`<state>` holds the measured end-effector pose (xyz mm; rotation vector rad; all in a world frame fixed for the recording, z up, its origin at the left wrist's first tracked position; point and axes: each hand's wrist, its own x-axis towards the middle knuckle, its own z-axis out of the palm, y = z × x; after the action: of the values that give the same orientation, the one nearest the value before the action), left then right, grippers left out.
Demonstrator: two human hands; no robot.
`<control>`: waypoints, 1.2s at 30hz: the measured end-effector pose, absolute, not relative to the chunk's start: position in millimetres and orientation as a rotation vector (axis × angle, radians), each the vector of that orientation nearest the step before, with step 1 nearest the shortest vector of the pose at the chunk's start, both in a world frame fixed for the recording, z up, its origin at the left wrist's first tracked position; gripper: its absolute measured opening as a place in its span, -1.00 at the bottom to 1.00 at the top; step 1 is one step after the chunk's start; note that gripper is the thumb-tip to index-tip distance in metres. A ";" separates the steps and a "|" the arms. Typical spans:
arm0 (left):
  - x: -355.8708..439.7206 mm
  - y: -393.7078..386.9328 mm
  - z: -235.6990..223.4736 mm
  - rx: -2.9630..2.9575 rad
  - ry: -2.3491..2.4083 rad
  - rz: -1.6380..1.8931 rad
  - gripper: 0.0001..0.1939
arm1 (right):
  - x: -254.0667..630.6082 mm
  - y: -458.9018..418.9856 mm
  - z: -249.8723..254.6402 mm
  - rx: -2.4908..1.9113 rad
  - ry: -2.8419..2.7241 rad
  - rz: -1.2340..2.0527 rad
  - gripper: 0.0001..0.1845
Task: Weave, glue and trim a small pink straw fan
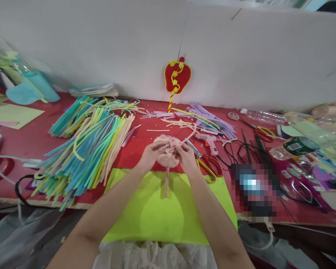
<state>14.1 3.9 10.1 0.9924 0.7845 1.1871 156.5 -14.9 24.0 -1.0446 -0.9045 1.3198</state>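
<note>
Both hands meet over a small pale pink fan (168, 160) made of pipe cleaners, its pink wrapped handle pointing toward me. My left hand (153, 152) is closed, thumb and fingers pinching a pink pipe cleaner (189, 136) near the fan's upper part. The same pipe cleaner is pinched by my right hand (185, 152), and its free end sticks up to the right. Small pink curls show at the fan's top edge. My fingers partly hide where the pipe cleaner meets the fan. Under the handle lies a lime-green sheet (162, 216).
A large bundle of coloured pipe cleaners (92, 149) lies left, purple ones (212, 119) behind right. Yellow-and-red-handled scissors (210, 168) and a pink glue gun (211, 144) sit right of my hand. A red fan (177, 76) leans on the wall. Plastic bottles (266, 116) lie farther right.
</note>
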 end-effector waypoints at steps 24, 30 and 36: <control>11.2 4.4 19.1 1.241 0.877 1.170 -0.73 | 157.8 -14.1 21.0 -1.062 -1.099 1.117 -0.69; 12.4 4.1 17.5 1.235 0.858 1.160 -0.71 | 157.4 -13.9 20.2 -1.006 -1.004 1.198 -0.68; 11.8 5.6 13.5 1.157 0.857 1.196 -0.70 | 152.9 -16.6 24.1 -1.101 -1.128 1.125 -0.65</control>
<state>11.8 5.6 13.5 1.1571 0.8571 1.1964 152.9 -16.6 24.1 -1.1009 -1.1280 1.1252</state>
